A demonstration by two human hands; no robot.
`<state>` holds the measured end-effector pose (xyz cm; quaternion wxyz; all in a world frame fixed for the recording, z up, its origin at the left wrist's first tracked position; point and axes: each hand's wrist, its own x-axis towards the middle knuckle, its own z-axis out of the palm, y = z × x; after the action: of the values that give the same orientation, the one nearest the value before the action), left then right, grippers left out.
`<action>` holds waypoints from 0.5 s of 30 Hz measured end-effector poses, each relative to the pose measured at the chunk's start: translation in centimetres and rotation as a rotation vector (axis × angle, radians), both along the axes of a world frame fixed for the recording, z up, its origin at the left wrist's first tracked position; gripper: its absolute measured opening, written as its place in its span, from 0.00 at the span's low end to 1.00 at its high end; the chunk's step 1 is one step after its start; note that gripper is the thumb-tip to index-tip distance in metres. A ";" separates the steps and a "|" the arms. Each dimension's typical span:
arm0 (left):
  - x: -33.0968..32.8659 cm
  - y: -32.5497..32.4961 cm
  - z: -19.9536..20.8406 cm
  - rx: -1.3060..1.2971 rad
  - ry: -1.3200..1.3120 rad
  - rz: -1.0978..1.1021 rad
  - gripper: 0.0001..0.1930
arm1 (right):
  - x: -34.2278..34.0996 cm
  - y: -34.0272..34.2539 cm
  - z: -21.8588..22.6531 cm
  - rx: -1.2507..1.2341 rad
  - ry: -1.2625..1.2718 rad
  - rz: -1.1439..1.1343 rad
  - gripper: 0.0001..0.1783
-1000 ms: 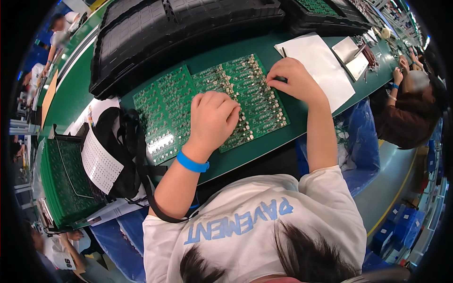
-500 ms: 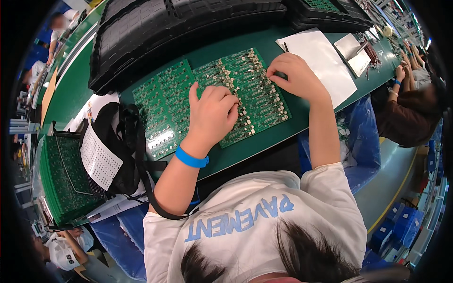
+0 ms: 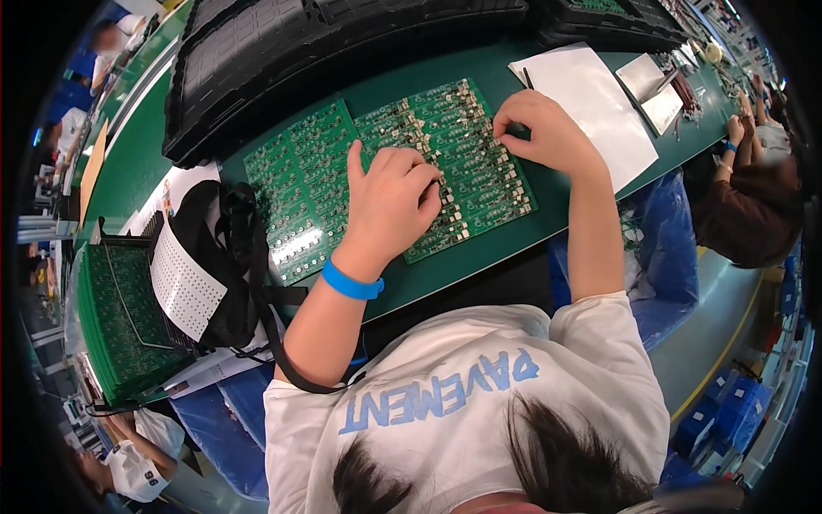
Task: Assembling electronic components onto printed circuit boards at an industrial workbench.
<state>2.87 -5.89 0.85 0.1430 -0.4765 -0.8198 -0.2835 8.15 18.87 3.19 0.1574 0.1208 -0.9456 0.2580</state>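
Two green circuit board panels lie side by side on the table. My left hand (image 3: 390, 201) is over the inner edge of the right circuit board panel (image 3: 484, 201), which carries rows of small cream connectors. Its little finger sticks out, while the thumb and index finger pinch close to the middle connector row; whatever is between them is hidden. At that panel's right edge my right hand (image 3: 548, 133) has thumb and index fingertips together by the outer connector row. Anything held there is too small to make out. Beside my left hand rests the left circuit board panel (image 3: 295, 163), partly covered.
Large black trays (image 3: 342, 51) stand along the back. White paper (image 3: 591, 111) with a dark pen-like stick lies at right, near a metal plate (image 3: 655, 103). At left are a black strapped bag (image 3: 201, 223) and a rack of upright green boards (image 3: 124, 317). A co-worker (image 3: 749, 197) sits at right.
The whole view has shifted slightly. Both hands stay at nearly the same places over the right panel, with only small finger movements.
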 end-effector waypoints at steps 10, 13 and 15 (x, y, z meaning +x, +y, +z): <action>0.0 0.4 -0.4 0.047 0.107 0.015 0.04 | -0.3 -0.3 0.0 -0.087 0.056 0.076 0.08; 0.2 0.5 -0.5 0.049 0.077 0.043 0.04 | -0.2 -0.4 0.1 -0.132 0.070 0.033 0.09; 0.4 0.6 -0.3 0.043 0.066 0.046 0.03 | -0.1 -0.7 0.3 -0.169 0.084 -0.003 0.10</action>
<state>3.24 -5.24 0.58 0.1869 -0.4635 -0.8191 -0.2818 8.09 18.20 3.45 0.2069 0.1164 -0.9132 0.3314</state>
